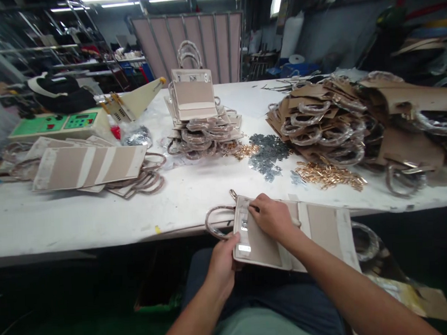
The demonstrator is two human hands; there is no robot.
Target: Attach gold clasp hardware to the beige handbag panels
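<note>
The person's left hand (220,261) held the left edge of a flat, beige, handled bag panel (264,245). The right hand's (272,215) fingers bunched narrow against the panel; one cannot tell what they pinched. Beyond the panel, on the white desk (195,191), lay slim gold-coloured pieces (329,175), then small flat grey pieces (269,153).

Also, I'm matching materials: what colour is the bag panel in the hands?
The bag panel is tan with off-white strips; head view shows it.
</note>
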